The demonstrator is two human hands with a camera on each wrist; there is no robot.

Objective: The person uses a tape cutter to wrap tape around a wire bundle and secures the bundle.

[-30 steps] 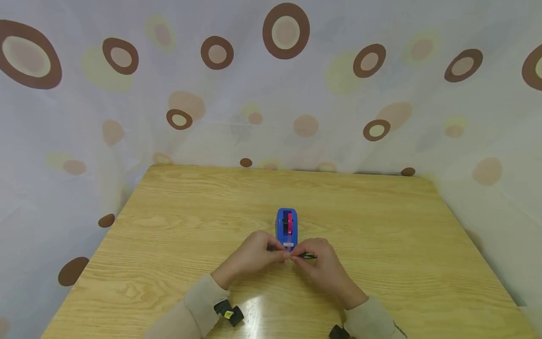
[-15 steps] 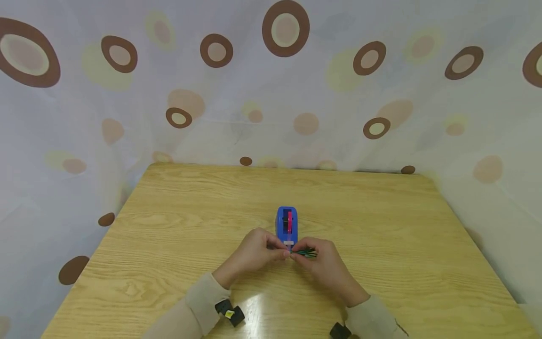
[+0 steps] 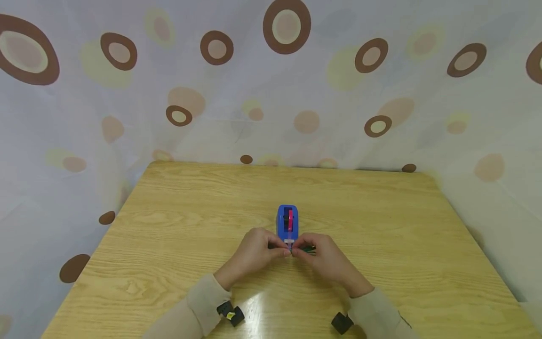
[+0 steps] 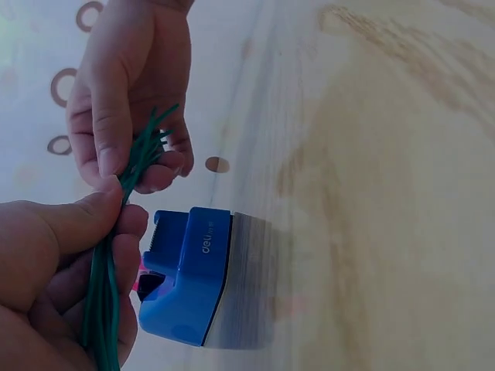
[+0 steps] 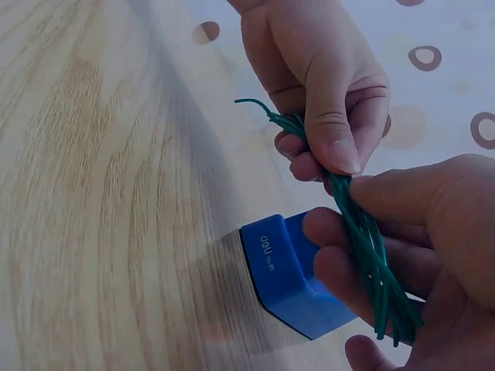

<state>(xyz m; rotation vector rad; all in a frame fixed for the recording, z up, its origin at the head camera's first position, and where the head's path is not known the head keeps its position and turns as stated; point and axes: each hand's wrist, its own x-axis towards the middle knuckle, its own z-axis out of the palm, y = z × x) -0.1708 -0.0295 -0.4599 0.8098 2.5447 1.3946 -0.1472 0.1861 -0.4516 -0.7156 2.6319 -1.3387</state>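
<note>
Both hands pinch one bundle of thin green wire-like strands (image 5: 371, 270) between thumb and fingers, thumb tips nearly meeting at its middle. My left hand (image 3: 254, 254) holds one half, which runs down across its fingers in the left wrist view. The other half lies in my right hand (image 3: 326, 259), its loose ends fanned out beside the palm. Just beyond the fingertips stands a blue tape dispenser (image 4: 189, 286), its cutter end toward me. It carries a pink-cored tape roll (image 3: 290, 219), with a clear strip leading to the white front edge. The fingertips overlap the dispenser's front in the head view.
The dispenser stands on a wood-grain table (image 3: 203, 202). Behind and beside the table hangs a pale curtain (image 3: 271, 94) with brown circles. Black wrist cameras (image 3: 230, 313) sit on both sleeves, close over the table.
Both hands stay together in front of the dispenser with the green bundle. The strand ends at the right hand have shifted and spread slightly. The head view has tilted down a little.
</note>
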